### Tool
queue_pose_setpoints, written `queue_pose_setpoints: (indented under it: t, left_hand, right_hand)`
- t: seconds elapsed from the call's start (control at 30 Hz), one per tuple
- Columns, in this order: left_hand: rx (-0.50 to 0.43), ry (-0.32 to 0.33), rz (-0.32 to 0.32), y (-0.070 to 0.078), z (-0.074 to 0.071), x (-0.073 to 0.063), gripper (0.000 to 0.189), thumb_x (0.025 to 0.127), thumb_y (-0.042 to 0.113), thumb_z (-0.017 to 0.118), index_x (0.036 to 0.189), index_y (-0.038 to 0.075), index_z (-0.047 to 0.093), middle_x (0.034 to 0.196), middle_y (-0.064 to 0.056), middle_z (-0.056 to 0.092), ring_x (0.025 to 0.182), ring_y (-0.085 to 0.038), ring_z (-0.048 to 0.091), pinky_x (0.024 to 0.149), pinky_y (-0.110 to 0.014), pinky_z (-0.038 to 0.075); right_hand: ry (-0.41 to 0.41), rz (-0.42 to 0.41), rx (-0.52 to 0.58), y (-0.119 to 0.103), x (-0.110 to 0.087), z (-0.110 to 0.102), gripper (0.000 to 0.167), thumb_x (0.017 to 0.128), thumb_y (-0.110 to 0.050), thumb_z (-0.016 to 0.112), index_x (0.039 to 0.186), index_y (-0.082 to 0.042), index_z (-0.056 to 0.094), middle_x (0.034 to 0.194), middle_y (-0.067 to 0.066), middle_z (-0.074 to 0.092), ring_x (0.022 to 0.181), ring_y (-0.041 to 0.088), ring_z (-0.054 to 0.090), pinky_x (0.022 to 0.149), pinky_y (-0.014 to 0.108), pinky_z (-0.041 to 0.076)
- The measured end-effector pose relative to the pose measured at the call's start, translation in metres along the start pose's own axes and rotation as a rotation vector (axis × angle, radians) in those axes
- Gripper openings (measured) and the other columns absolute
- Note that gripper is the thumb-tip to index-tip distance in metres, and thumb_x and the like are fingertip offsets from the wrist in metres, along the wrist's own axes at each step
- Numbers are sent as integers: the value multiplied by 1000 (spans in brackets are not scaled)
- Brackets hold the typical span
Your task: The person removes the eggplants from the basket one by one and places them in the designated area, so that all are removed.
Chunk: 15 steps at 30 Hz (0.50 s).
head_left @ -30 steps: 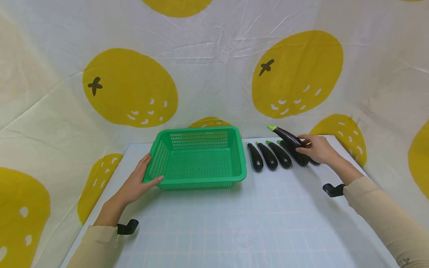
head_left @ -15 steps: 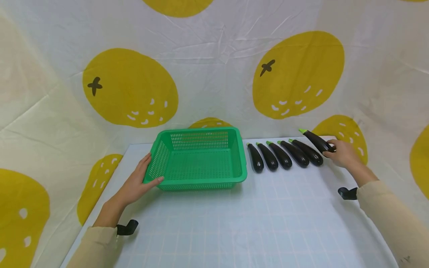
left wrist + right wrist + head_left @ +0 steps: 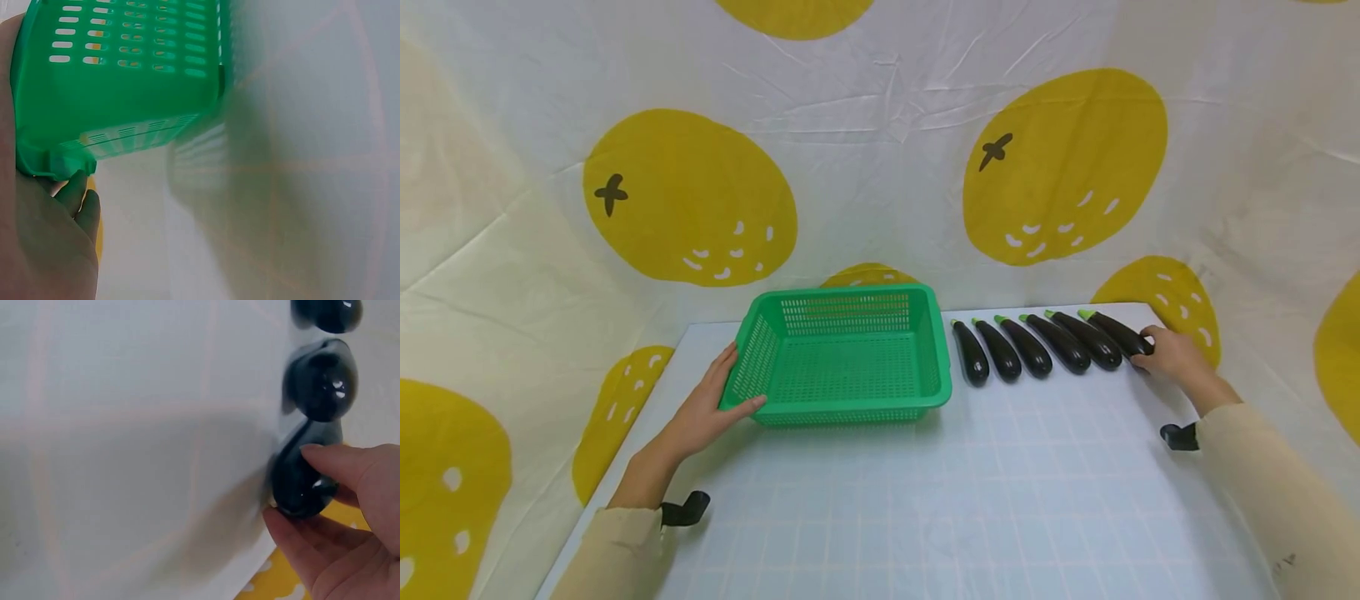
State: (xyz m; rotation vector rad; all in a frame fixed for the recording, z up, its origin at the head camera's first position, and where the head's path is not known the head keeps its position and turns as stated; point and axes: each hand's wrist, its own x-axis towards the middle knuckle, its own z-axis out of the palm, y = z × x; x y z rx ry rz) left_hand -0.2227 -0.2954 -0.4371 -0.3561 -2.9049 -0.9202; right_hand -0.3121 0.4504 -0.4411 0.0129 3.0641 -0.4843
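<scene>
A green plastic basket [image 3: 850,406] with slotted walls stands on the table. My left hand [image 3: 703,412] grips its front left corner, thumb along the front rim; the left wrist view shows fingers bent at the rim [image 3: 59,165]. Right of the basket, several dark purple eggplants [image 3: 1002,350] with green stem ends lie slanted in a row. The rightmost eggplant [image 3: 1116,333] lies at the row's end, stem pointing away to the left. Around its rounded end my right hand [image 3: 1176,358] holds it, thumb on one side and fingers on the other, as the right wrist view shows.
The table [image 3: 940,500] has a pale checked cover. Behind and beside it hangs a white cloth [image 3: 880,183] printed with large yellow fruit. The right hand is close to the table's right edge.
My right hand has carried the eggplant rightward past the others, then lowered it to the table at the row's right end. The left hand and basket stay put.
</scene>
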Motion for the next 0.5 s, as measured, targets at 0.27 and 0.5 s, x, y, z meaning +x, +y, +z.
queue_pose_setpoints:
  t: [0.27,0.5]
  left_hand:
    - [-33,4,-17,0,-2,2,102,96,52,66,166,13,2,173,-8,-5,155,-43,7,112,-77,20]
    - [-40,63,26,4,-22,0,87,103,44,58,166,10,8,172,-12,1,155,-44,9,112,-77,18]
  right_hand:
    - [27,27,25,-4,2,1,68,93,-15,70,136,23,34,126,47,44,109,60,47,99,71,40]
    - [34,-23,18,-9,-4,-3,72,93,-17,70,139,24,32,131,50,38,118,63,40,103,74,34]
